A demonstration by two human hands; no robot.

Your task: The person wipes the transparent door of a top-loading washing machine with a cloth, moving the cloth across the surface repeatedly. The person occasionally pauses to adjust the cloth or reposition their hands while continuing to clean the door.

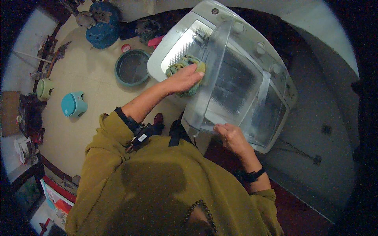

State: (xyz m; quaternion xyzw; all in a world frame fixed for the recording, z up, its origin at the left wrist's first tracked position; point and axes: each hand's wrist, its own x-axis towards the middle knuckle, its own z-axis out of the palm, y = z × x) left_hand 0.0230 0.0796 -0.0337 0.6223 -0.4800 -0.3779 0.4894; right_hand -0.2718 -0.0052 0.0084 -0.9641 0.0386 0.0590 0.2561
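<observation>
A folded green and yellow cloth [184,63] is bunched under my left hand [184,79], against a clear plastic lid [220,59]. The lid stands raised on a pale grey appliance [156,62] that looks like a twin-tub washing machine. My right hand [231,137] has its fingers curled around the lid's near edge. Several round knobs [260,47] line the appliance's wall-side panel. Beneath the clear plastic, the interior is blurred. A dotted, shiny panel [186,41] lies left of the lid.
A round grey-green basin [117,72] sits on the tiled floor [97,79] beside the appliance. Farther left are a blue stool [71,104] and a pale green stool [44,89]. A blue rounded object [102,35] stands at the back. Cords run to a wall outlet [317,160].
</observation>
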